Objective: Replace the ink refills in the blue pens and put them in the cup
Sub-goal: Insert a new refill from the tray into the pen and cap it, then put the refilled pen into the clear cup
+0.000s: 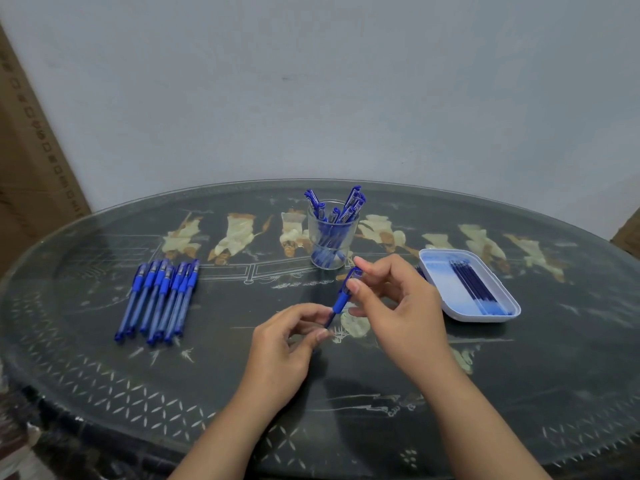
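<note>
Blue pens (157, 299) lie in a row on the left of the big dark table (519, 393). The white tray (485, 317) on the right holds refills (474, 289). The cup (317, 251) at the back is full of pens. My left hand (287, 344) and right hand (398, 306) pinch one pen (341, 299) between them, near the cup.
</note>
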A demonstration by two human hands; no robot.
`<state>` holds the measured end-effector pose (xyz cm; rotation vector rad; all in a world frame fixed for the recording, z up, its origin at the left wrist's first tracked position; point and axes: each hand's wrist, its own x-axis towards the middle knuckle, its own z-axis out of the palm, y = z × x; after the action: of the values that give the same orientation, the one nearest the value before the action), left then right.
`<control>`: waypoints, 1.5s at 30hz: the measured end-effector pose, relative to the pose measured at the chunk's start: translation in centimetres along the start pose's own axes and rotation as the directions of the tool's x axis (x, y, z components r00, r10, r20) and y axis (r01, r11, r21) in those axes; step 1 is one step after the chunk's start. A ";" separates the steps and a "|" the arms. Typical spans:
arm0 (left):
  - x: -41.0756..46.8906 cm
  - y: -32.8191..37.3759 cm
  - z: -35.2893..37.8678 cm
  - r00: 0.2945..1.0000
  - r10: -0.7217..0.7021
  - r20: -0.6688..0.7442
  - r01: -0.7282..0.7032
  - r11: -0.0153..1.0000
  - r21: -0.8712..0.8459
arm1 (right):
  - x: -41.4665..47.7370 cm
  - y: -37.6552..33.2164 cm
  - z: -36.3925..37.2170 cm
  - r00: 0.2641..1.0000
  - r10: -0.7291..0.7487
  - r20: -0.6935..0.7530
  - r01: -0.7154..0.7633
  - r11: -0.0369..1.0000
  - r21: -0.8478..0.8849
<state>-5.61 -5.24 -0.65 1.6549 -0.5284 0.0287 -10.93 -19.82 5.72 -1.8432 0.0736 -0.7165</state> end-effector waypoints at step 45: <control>3.6 -3.0 -5.3 0.995 -0.016 -0.101 0.075 0.782 0.619 | 16.6 0.1 3.1 0.992 -0.014 0.122 0.091 0.754 -0.651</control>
<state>0.19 -1.21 -1.42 2.3066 -0.4291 0.2688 4.21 -23.62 12.27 -2.5727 0.2274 -0.6713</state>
